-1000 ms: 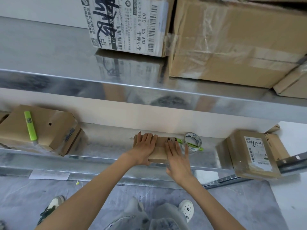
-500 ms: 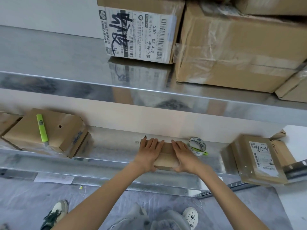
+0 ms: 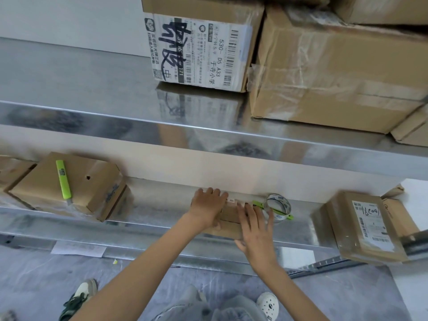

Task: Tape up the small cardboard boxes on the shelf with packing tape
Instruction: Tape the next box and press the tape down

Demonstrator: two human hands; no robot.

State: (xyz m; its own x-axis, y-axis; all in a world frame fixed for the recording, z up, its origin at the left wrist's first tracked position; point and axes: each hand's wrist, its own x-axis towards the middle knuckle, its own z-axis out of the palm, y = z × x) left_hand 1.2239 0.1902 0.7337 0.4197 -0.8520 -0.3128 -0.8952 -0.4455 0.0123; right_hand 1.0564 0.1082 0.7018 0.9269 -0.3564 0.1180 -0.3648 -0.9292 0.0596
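Right, our left hand (image 3: 208, 206) presses flat on the small cardboard box (image 3: 229, 216), and our right hand (image 3: 256, 230) lies straight-fingered across its near right corner, neither curled round it. The box sits on the lower shelf (image 3: 157, 205), just left of the tape roll (image 3: 278, 206). It looks light, stiff, liable to skate on metal, so we'd pin the top while taping.

The small box (image 3: 228, 218) is showing plain brown with a white sticker (image 3: 231, 200) on the silver shelf (image 3: 162, 205), by its front edge. The tape roll (image 3: 278, 206) is gleaming clear with blue print. A lime-green knife (image 3: 63, 179) is glowing on the brown left-end box (image 3: 92, 181).
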